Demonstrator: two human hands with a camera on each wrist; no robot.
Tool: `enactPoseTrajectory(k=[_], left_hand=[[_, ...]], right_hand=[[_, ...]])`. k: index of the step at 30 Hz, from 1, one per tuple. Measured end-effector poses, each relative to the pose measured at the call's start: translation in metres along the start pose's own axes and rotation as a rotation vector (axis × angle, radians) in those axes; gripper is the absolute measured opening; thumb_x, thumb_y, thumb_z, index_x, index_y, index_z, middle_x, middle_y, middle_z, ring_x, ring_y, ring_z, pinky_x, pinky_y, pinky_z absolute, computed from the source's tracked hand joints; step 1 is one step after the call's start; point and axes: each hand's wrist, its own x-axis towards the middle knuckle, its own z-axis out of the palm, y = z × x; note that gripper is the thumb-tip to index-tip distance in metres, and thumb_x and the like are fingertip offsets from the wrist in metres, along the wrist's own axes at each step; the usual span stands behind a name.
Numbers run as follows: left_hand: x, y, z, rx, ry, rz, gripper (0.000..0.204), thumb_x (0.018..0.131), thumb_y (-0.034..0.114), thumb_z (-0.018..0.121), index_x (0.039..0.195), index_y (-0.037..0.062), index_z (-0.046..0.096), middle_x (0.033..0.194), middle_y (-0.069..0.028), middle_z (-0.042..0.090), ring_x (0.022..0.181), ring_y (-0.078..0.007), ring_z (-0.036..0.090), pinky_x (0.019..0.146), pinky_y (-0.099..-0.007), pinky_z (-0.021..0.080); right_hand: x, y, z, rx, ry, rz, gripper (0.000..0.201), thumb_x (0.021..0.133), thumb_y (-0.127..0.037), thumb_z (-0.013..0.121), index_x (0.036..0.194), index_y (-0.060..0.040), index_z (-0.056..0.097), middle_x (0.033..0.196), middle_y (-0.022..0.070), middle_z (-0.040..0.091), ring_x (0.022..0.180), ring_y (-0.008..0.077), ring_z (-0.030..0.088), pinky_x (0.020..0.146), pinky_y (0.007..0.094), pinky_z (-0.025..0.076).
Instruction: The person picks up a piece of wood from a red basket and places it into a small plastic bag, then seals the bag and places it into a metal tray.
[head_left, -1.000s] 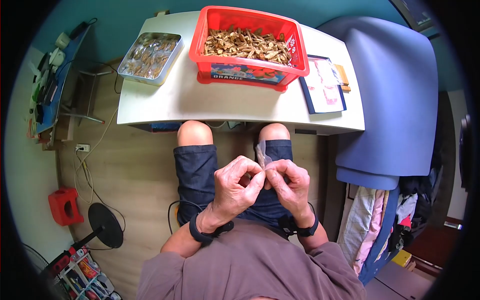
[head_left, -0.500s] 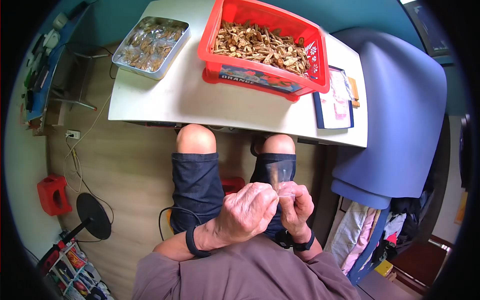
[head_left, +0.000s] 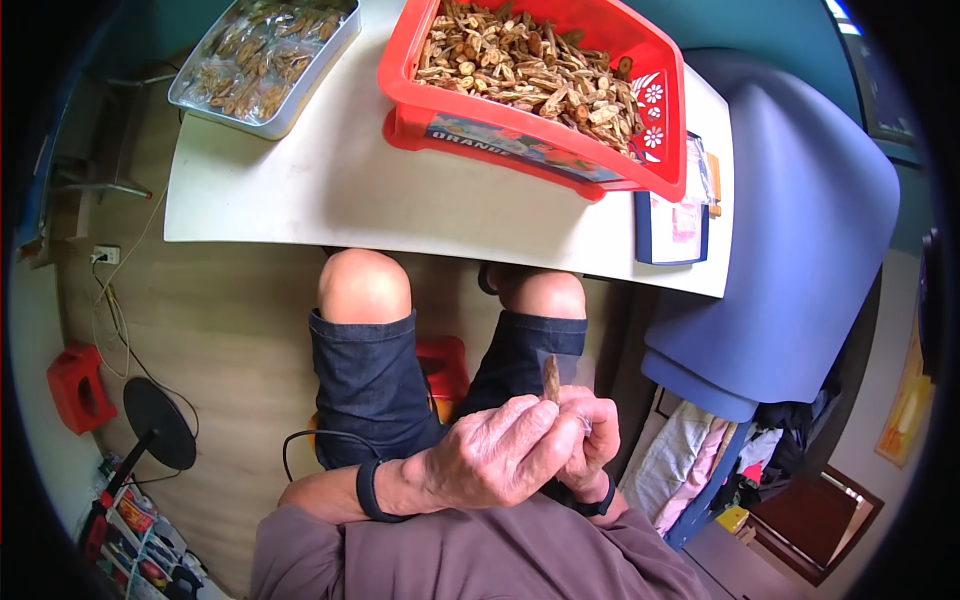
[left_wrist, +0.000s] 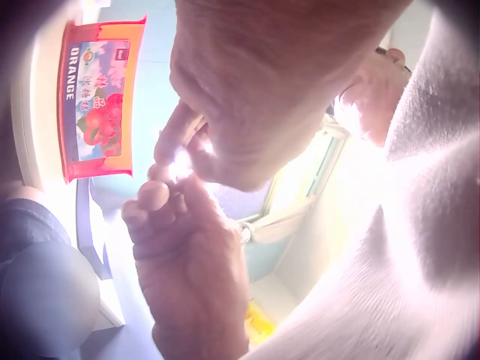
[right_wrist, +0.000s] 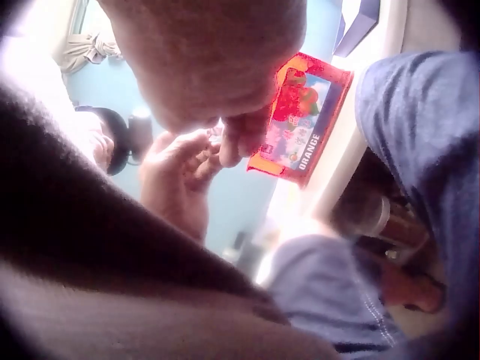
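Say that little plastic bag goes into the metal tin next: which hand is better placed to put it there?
Probably the left hand: it holds the plastic bag and is nearer the metal tin. The right hand is at the bag too, but sits farther right.

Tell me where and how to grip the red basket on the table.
Take the red basket by its rim, one hand at each short end, coming in from left and right. The rim juts outward beyond the walls, likely giving fingers a lip to hook under, and the mass of brown pieces inside suggests a level, two-handed lift.
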Motion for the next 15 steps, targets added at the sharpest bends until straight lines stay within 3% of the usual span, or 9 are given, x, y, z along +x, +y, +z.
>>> enactPoseTrajectory(k=[15], left_hand=[[0.004,-0.028,0.008,-0.112,-0.123,-0.187,0.032,0.069,-0.004,0.072,0.099,-0.0017,0.063,0.088,-0.0122,0.064,0.072,-0.0253,0.066,0.055,-0.0312,0.053]], right_hand=[[0.015,0.019,0.001,0.088,0.015,0.161,0.002,0.098,0.002,0.053,0.099,0.0018,0.052,0.091,0.0168,0.065,0.078,0.0240,0.065,0.072,0.0319,0.053]])
